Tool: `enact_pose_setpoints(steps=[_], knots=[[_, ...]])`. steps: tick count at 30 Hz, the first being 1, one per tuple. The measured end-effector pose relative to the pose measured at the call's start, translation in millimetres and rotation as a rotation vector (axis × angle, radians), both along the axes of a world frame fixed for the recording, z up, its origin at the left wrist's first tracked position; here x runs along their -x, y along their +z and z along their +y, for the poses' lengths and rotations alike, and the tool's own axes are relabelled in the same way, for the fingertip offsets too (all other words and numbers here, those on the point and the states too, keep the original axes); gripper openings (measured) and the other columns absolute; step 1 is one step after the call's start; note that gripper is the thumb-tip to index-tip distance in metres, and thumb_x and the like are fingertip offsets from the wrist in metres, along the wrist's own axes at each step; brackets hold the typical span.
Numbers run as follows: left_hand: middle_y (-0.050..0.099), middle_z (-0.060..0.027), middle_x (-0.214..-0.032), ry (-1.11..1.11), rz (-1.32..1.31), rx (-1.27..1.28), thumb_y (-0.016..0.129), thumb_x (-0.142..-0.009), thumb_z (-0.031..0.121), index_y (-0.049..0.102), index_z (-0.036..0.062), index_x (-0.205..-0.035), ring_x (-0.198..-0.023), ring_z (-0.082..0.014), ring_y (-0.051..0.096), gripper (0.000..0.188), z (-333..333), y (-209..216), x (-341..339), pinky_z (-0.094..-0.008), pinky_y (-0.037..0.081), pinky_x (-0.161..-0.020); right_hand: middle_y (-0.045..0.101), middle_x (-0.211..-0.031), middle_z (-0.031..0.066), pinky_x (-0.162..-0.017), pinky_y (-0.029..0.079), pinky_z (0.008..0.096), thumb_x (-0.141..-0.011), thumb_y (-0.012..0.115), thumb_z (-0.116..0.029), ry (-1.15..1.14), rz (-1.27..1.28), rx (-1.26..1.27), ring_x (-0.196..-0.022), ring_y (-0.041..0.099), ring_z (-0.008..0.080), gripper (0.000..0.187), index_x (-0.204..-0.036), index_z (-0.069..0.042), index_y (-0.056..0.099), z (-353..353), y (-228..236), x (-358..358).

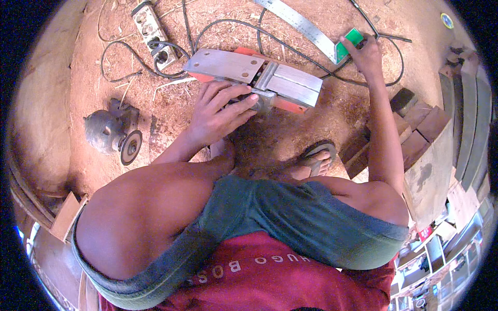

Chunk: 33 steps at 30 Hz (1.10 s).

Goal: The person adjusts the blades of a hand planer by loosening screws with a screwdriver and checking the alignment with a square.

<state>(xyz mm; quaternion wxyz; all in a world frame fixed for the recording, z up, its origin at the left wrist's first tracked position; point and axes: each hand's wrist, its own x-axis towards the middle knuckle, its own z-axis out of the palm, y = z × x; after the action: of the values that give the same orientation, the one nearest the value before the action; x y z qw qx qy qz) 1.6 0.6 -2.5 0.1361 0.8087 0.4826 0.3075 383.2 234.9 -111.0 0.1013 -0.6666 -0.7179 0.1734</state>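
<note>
An electric planer (pixel 228 65) with an orange body lies with its flat metal sole turned up, in front of me. My left hand (pixel 220 111) is closed on its near side, fingers over the edge beside the blade slot. To the right, my right hand (pixel 367 57) grips the green handle (pixel 348 45) of a try square. The square's long metal blade (pixel 301 23) stretches away toward the far left, apart from the planer. Part of the planer's body is hidden under its sole and behind my left fingers.
A white power strip (pixel 151 33) with plugs and black cords (pixel 233 22) lies beyond the planer. At left sits a motor with a disc (pixel 131 147). Wooden blocks (pixel 415 127) are stacked at right. Wood shavings litter the ground, and my sandalled foot (pixel 317 163) is close by.
</note>
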Motion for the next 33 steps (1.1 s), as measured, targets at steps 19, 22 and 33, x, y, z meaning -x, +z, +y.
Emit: enact_pose_setpoints(steps=[19,22,33], knots=[[0.067,-0.0034,-0.113,0.016,-0.026,-0.024,0.094,-0.07,0.021,0.077,0.012,-0.115,-0.107,-0.0274,0.065,0.049,3,2,-2,-0.0439,0.051,-0.09,0.07,-0.119,0.0334,-0.1,0.057,0.0487,-0.074,0.086,-0.069,-0.071,-0.102,0.037,-0.118,0.068,0.0451,0.096,-0.128,0.007,0.067,0,9,18],[0.067,-0.0035,-0.113,0.011,-0.041,-0.034,0.094,-0.07,0.022,0.077,0.0111,-0.115,-0.107,-0.0277,0.065,0.049,3,0,-4,-0.044,0.051,-0.091,0.068,-0.121,0.0357,-0.101,0.056,0.0496,-0.075,0.086,-0.067,-0.088,-0.138,-0.027,-0.121,0.065,0.0475,0.095,-0.128,0.009,0.065,-4,2,19],[0.066,-0.0035,-0.113,0.015,-0.034,-0.016,0.094,-0.072,0.021,0.076,0.0104,-0.114,-0.105,-0.0265,0.064,0.047,1,0,-1,-0.0433,0.049,-0.088,0.073,-0.109,0.0284,-0.095,0.057,0.0416,-0.076,0.093,-0.05,-0.226,0.078,-0.007,-0.1,0.072,0.0389,0.093,-0.133,0.013,0.055,-14,17,17]])
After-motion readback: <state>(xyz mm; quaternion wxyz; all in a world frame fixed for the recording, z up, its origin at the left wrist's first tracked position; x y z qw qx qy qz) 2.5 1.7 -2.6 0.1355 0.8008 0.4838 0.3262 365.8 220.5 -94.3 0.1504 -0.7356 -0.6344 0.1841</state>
